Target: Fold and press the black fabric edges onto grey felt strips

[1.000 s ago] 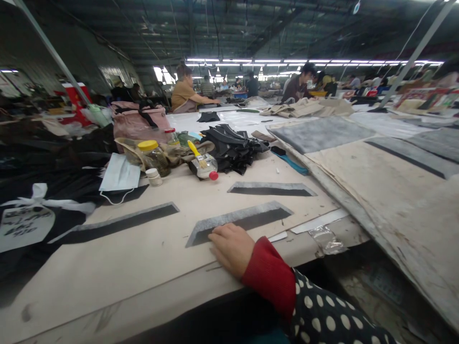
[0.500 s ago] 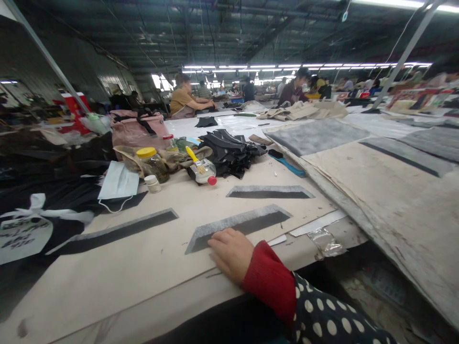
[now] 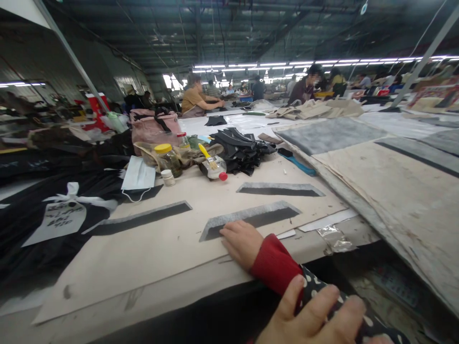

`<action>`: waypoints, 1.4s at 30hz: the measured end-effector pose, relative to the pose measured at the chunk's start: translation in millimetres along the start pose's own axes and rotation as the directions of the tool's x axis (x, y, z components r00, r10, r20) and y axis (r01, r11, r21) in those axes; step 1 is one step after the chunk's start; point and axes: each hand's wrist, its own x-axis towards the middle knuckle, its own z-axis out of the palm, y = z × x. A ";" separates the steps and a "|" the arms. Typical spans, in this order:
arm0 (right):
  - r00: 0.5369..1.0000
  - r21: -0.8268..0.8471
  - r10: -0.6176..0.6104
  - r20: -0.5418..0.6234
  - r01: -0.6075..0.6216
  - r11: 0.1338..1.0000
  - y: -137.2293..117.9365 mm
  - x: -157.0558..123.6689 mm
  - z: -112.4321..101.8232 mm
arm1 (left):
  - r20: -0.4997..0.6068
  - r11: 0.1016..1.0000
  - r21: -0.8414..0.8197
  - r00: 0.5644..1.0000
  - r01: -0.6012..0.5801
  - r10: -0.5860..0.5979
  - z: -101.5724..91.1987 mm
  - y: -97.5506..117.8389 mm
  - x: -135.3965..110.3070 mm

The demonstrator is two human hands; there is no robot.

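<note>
My right hand (image 3: 243,242) lies flat on the near edge of a black fabric strip with a grey border (image 3: 265,218), its fingertips on the strip's left half. At the bottom of the view, my left hand (image 3: 306,321) has its fingers spread in front of my right arm's polka-dot sleeve (image 3: 317,282), just behind the red cuff (image 3: 274,263). Whether those fingers touch the sleeve I cannot tell. A second bordered strip (image 3: 281,190) rests farther back, and a third strip (image 3: 143,220) is off to the left.
Behind the strips are a plastic bottle with a brush (image 3: 214,167), a yellow-lidded jar (image 3: 168,160), a pile of black pieces (image 3: 244,150) and a face mask (image 3: 138,174). Dark tagged fabric (image 3: 21,210) heaps at left. Layered sheets (image 3: 405,186) cover the right. Co-workers stand beyond.
My left hand has come into view at the bottom, over the right sleeve. The scene has shifted rightward in view; my right hand remains on the same strip.
</note>
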 end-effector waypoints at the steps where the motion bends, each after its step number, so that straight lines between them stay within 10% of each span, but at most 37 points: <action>1: 1.000 0.000 -0.004 -0.001 0.004 1.000 0.0 0.1 0.0 | -0.028 1.000 0.018 0.999 -0.024 0.025 14.3 3.5 -3.5; 6: 0.999 -0.020 -0.034 -0.024 0.034 0.999 1.5 0.6 2.9 | 0.040 0.996 0.066 0.997 -0.066 0.063 31.4 -6.0 -27.6; 12: 0.990 -0.068 -0.134 0.042 0.137 0.988 7.6 1.9 4.6 | 0.202 0.996 0.082 0.979 -0.016 -0.001 -33.2 -43.4 -37.3; 19: 0.931 -0.336 -0.121 0.345 0.243 0.910 -2.2 18.9 -6.9 | 0.621 0.904 0.181 0.668 0.386 -0.410 -92.7 -150.8 -40.2; 24: 0.908 -0.417 -0.116 0.402 0.294 0.860 -11.0 34.6 -7.9 | 0.601 0.810 0.357 0.549 0.466 -0.581 -79.6 -236.3 -68.5; 28: 0.901 -0.391 -0.184 0.393 0.345 0.853 -20.2 44.9 -1.7 | 0.600 0.771 0.460 0.486 0.440 -0.635 -61.2 -262.4 -84.0; 33: 0.889 -0.307 -0.240 0.390 0.371 0.876 -44.1 56.9 5.7 | 0.562 0.757 0.509 0.508 0.409 -0.653 -48.6 -259.0 -95.3; 38: 0.884 -0.163 -0.198 0.424 0.290 0.943 -46.9 63.6 -5.1 | 0.407 0.734 0.492 0.622 0.469 -0.670 -48.0 -254.7 -108.2; 42: 0.945 0.205 -0.046 0.323 -0.023 0.978 -28.1 72.7 -27.6 | 0.246 0.733 0.440 0.715 0.519 -0.654 -52.6 -246.8 -99.5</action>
